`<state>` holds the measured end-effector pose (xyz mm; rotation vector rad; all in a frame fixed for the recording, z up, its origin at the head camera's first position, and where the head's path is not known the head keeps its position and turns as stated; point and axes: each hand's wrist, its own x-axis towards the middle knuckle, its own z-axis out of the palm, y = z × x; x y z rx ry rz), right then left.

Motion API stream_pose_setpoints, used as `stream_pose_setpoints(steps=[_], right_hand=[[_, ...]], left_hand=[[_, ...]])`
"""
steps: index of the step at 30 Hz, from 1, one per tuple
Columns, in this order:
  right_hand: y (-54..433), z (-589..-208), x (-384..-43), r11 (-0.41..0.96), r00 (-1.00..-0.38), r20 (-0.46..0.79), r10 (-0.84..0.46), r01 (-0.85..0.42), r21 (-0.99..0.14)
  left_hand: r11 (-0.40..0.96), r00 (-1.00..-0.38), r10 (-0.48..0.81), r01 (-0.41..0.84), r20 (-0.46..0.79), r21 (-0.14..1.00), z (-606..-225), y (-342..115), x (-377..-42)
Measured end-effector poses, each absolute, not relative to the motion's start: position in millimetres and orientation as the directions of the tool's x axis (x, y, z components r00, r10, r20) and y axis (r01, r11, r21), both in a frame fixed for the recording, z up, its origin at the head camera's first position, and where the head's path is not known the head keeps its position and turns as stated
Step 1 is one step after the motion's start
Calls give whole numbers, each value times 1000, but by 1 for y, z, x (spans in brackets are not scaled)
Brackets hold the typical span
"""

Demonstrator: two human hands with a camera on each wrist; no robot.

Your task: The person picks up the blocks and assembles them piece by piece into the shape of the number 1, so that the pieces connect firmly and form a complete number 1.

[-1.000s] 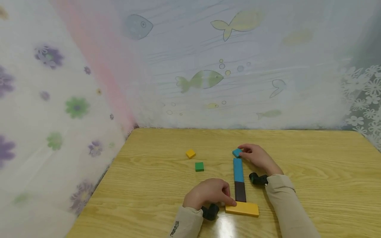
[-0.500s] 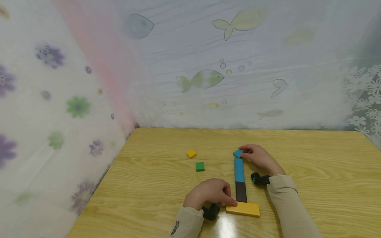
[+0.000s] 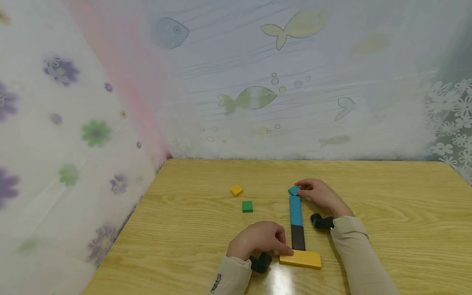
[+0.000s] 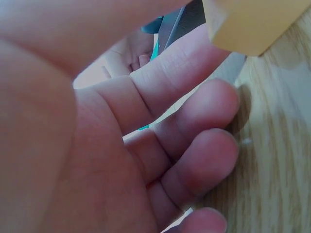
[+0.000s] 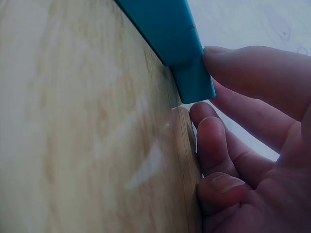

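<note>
My right hand (image 3: 320,196) pinches a small blue square block (image 3: 293,190) at the far end of a row of flat blocks. Just below it lies a longer blue block (image 3: 296,210), then a dark brown block (image 3: 298,237). A long yellow block (image 3: 304,259) lies crosswise at the row's near end, and my left hand (image 3: 259,239) holds its left end between thumb and forefinger. In the left wrist view, the other fingers curl loosely beside the yellow block (image 4: 252,26). Close up in the right wrist view, the small blue block (image 5: 195,82) sits against the longer one.
A small yellow square block (image 3: 237,190) and a small green square block (image 3: 247,206) lie on the wooden table (image 3: 177,229), left of the row. Fabric with fish and flowers (image 3: 258,123) hangs behind and to the left of the table.
The small blue block has turned slightly and come a little nearer the long blue block under my right hand. My left hand stays in place on the yellow block.
</note>
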<state>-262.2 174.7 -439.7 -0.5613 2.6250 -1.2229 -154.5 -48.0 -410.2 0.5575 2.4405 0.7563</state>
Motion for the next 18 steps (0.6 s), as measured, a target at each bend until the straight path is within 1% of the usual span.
stream_pose_setpoints(steps=[10, 18], right_hand=[[174, -441, -263, 585, -913, -20, -408, -244, -773], [175, -440, -264, 586, -909, -12, -417, -259, -768]], left_hand=[[733, -774, 519, 184, -363, 655, -409, -50, -154], [734, -774, 518, 183, -365, 654, -408, -49, -154]])
